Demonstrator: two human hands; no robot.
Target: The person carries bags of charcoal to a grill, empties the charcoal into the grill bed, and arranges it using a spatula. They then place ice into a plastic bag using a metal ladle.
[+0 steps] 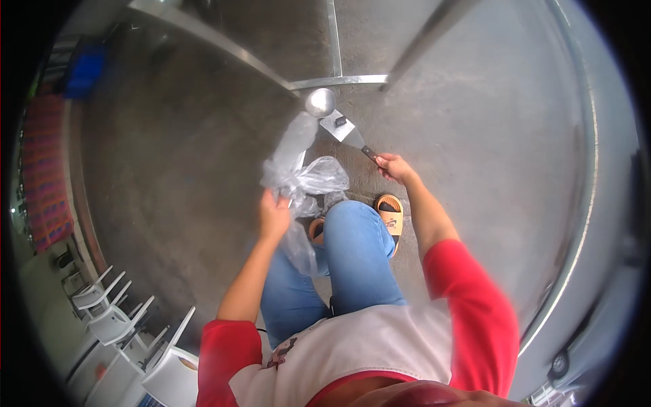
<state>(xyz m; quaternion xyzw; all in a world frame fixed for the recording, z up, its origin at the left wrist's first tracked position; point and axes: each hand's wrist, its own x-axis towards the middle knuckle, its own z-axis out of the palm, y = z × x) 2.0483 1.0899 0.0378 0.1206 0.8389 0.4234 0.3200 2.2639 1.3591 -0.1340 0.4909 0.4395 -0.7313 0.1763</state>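
In my right hand (395, 169) is a metal spatula (351, 136), its dark handle gripped and its flat blade pointing away from me. A small dark lump (340, 121) lies on the blade. My left hand (274, 210) is closed on a crumpled clear plastic bag (293, 169). A pale straight strip shows through the plastic, running from near that hand toward a shiny round metal ladle bowl (321, 102). Whether they are one piece is hidden by the bag. The ladle bowl is right beside the spatula blade's tip.
A metal frame (339, 80) with legs stands ahead on the concrete floor (183, 169). White chairs (169, 370) are at lower left, a patterned cloth (47, 173) and blue object (85, 72) farther left. My sandalled foot (390, 216) is below my hands.
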